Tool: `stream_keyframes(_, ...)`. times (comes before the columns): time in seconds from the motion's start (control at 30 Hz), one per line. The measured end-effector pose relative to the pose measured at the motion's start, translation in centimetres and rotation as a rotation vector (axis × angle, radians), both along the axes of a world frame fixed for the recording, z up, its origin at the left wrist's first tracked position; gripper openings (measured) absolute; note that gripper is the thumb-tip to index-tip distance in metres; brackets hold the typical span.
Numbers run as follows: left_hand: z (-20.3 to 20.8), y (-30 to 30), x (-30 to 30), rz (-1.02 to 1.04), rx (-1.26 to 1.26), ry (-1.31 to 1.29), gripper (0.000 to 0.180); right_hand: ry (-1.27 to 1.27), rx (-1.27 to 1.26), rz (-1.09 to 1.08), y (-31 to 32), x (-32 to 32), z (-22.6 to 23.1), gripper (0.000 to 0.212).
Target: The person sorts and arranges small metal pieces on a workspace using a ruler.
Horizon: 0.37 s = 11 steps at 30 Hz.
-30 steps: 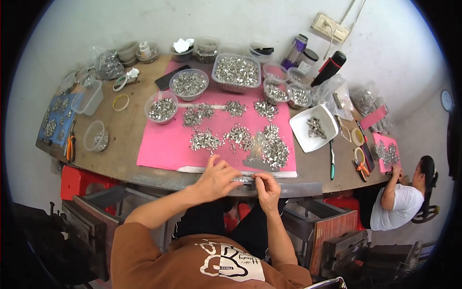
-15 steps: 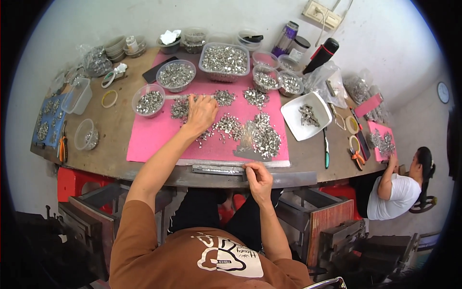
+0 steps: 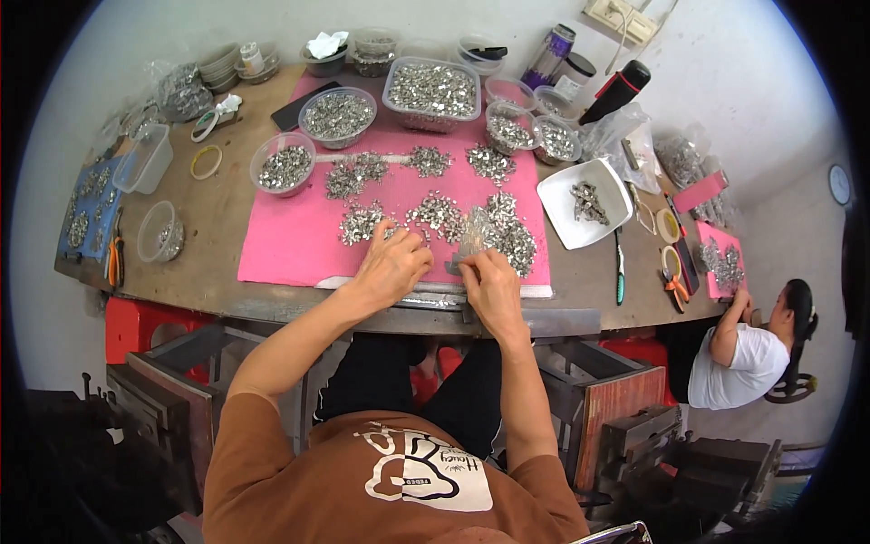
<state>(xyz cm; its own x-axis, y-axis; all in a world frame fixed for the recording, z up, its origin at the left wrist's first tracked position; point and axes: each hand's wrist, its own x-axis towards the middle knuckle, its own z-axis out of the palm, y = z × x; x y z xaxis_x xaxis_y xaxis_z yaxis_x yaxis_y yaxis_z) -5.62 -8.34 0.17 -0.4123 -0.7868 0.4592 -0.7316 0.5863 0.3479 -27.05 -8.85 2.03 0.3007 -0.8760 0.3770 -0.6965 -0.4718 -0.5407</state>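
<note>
My left hand [image 3: 394, 265] rests on the near part of the pink mat [image 3: 290, 245], fingers curled over a few small silver metal pieces beside a pile [image 3: 362, 222]. My right hand [image 3: 489, 283] is just to its right, fingertips pinched on a small metal piece [image 3: 456, 265] near the mat's front edge. A bigger heap of silver pieces [image 3: 507, 238] lies right behind that hand. A thin metal strip [image 3: 426, 296] runs along the front edge under both hands. More small piles sit farther back on the mat.
Clear bowls [image 3: 284, 166] and a tub [image 3: 431, 91] of metal pieces stand behind the mat. A white square dish [image 3: 584, 204] is to the right, a black flask [image 3: 616, 91] behind it. Orange pliers [image 3: 114, 261] lie left. Another person [image 3: 739, 354] sits at the table's right end.
My left hand has pulled back from the far piles to the mat's near edge. My right hand has moved slightly up onto the mat, meeting the left.
</note>
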Motion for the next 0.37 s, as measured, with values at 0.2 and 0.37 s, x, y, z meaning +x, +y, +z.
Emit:
stream_keyframes(0.2,-0.6,0.3,-0.4,0.02,0.054,0.117,0.006,0.137,-0.053,-0.028,-0.4,1.3,-1.2,0.012)
stream_keyframes(0.37,-1.0,0.2,-0.4,0.001,0.089,0.045,0.011,0.121,-0.105,-0.044,-0.6,1.4,-1.6,0.013)
